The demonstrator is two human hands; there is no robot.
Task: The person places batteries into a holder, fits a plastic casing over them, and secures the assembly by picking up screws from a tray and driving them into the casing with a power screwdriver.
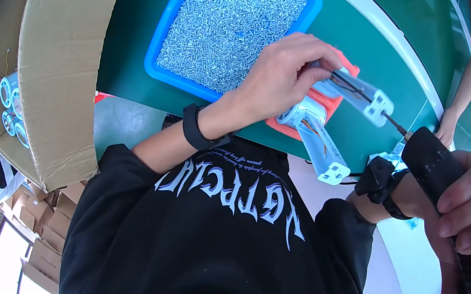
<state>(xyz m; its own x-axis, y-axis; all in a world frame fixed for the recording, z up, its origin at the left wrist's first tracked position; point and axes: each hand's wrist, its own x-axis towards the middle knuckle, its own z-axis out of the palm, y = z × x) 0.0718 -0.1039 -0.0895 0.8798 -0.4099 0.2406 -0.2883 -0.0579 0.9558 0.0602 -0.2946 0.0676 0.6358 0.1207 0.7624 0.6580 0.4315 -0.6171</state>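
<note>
Screwdriving looks to be underway rather than finished: your right hand [457, 188] is wrapped tight around a black powered screwdriver [430, 162], and its thin bit reaches to the upper white plastic part [369, 97]. Your left hand [281, 74] bears on that part over an orange fixture [328, 103], fingers [312, 73] curled closed and pinched at the bit's tip, probably steadying a screw, though I can't make one out. I can't tell whether any screw is already seated.

By count: two white plastic parts, the lower one [322, 145] sticking out past the near edge of the green table [138, 21]; one fixture; one screwdriver; one blue tray [164, 31] heaped with small screws [231, 17] beyond counting. A cardboard box [59, 51] stands to your left.
</note>
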